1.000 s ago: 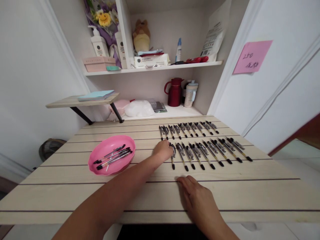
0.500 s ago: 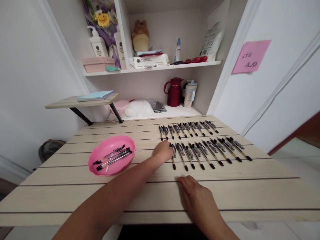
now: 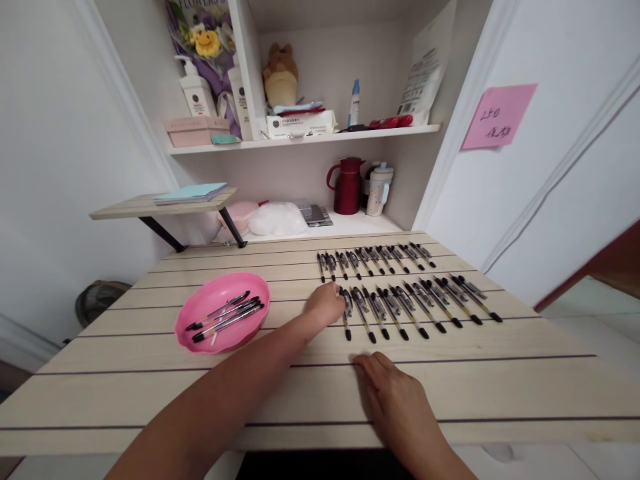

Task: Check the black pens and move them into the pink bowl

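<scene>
Two rows of disassembled black pens lie on the wooden tabletop, a back row (image 3: 373, 261) and a front row (image 3: 420, 307). At the left end of the front row, my left hand (image 3: 325, 304) is closed, its fingertips at the upper end of the leftmost pen (image 3: 347, 317). What lies inside those fingers is hidden. My right hand (image 3: 400, 397) rests on the table in front of the row, fingers curled together, with nothing showing in them. To the left, several assembled pens (image 3: 227, 317) lie in a pink bowl (image 3: 190, 303).
A small raised shelf (image 3: 125, 208) with papers (image 3: 193, 193) stands at the back left. Behind the table, a cabinet holds a red thermos jug (image 3: 349, 187), a light cup (image 3: 380, 190) and a white plastic bag (image 3: 279, 218). A pink note (image 3: 499, 117) is stuck on the right wall.
The view has shifted very slightly. Both hands, the pens and the bowl keep their places.
</scene>
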{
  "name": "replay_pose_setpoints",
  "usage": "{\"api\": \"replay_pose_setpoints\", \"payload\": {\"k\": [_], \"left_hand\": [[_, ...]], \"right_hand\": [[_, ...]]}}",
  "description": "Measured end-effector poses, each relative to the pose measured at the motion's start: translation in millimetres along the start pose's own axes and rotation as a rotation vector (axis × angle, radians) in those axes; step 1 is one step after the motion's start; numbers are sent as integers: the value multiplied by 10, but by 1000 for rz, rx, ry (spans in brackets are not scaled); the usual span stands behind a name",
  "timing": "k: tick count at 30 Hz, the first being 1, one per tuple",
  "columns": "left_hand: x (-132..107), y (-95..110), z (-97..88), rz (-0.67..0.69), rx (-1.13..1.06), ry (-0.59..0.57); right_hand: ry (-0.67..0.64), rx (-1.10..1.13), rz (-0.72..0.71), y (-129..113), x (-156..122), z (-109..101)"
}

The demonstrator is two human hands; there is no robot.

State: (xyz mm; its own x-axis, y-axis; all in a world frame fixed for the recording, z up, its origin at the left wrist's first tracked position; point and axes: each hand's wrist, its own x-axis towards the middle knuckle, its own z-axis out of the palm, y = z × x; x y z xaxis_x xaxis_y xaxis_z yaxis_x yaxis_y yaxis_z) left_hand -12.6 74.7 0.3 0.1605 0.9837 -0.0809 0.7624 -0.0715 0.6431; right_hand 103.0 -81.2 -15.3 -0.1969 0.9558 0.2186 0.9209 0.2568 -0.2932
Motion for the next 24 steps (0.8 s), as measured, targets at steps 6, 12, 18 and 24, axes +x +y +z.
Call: {"api": "replay_pose_setpoints", "payload": {"k": [6, 12, 18, 24], "left_hand": [[-98, -21, -193, 68, -85, 45], [-226, -237, -954, 134, -128, 162], [-453, -841, -1809, 2, 270, 284], [-715, -1278, -1934, -193, 624, 88]], "right_hand": [[19, 8, -7, -1, 0, 8], [28, 10, -17, 10, -17, 18], [62, -20, -44, 28, -37, 52], [85, -48, -69, 49, -36, 107]]}}
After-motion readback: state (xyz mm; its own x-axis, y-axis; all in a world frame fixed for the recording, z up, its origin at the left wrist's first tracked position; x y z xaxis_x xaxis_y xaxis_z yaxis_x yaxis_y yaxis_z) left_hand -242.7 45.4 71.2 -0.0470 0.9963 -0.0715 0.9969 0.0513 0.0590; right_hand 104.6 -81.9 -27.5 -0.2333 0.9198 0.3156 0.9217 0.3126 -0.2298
